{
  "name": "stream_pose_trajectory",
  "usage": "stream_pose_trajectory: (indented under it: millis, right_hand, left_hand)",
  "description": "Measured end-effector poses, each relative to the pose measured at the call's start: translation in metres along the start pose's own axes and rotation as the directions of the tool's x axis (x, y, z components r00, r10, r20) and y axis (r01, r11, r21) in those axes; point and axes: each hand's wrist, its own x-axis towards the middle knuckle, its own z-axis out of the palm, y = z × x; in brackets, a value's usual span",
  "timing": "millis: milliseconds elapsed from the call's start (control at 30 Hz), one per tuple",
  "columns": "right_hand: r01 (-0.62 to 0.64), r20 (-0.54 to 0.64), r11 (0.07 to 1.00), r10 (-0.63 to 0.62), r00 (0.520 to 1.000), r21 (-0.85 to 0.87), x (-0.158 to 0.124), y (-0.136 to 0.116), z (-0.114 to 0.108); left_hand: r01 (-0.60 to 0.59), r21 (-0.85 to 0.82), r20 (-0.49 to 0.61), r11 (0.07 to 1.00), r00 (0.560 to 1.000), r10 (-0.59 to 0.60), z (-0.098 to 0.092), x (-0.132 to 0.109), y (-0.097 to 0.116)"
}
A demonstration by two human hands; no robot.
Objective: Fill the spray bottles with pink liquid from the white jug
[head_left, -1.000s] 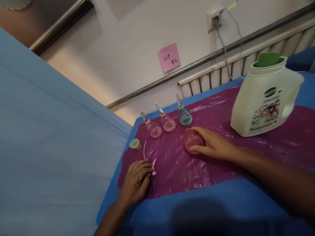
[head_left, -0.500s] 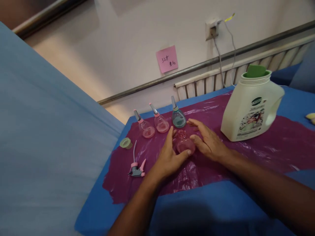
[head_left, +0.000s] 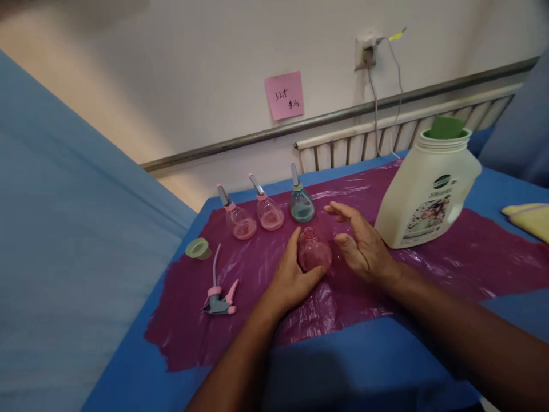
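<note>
A small open pink bottle stands upright on the purple plastic sheet. My left hand is wrapped round its left side. My right hand hovers just right of the bottle, fingers spread, holding nothing. A pink and grey spray head with its tube lies on the sheet to the left. Behind the bottle stand two pink spray bottles and a green one.
A big white detergent jug with its green spout open stands at the right. Its green cap lies at the sheet's left corner. A yellow cloth lies far right. A blue cover fills the left; a radiator runs behind.
My left hand let go of the spray head and moved right to grip the pink bottle. My right hand released the bottle and drew slightly away to the right.
</note>
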Motion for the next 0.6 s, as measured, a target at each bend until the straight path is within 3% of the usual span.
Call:
stream_pose_trajectory:
  millis: [200, 333, 500, 600]
  right_hand:
    - [-0.017, 0.018, 0.998, 0.018, 1.0, -0.057, 0.003, 0.003, -0.011]
    - [-0.039, -0.093, 0.997, 0.032, 0.995, -0.07, 0.008, -0.005, -0.027]
    - [0.038, -0.234, 0.978, -0.087, 0.968, -0.205, 0.005, -0.02, -0.072]
    - [0.014, -0.412, 0.943, -0.158, 0.898, -0.331, 0.003, -0.011, -0.112]
  left_hand:
    - [-0.075, 0.014, -0.006, 0.997, 0.997, 0.075, -0.001, 0.002, -0.004]
    - [-0.099, 0.022, -0.01, 0.995, 0.995, 0.099, -0.003, 0.002, -0.001]
    - [-0.098, 0.031, -0.01, 0.995, 0.995, 0.098, -0.003, 0.001, -0.001]
    - [-0.127, 0.032, -0.006, 0.991, 0.992, 0.128, -0.001, 0.002, -0.002]
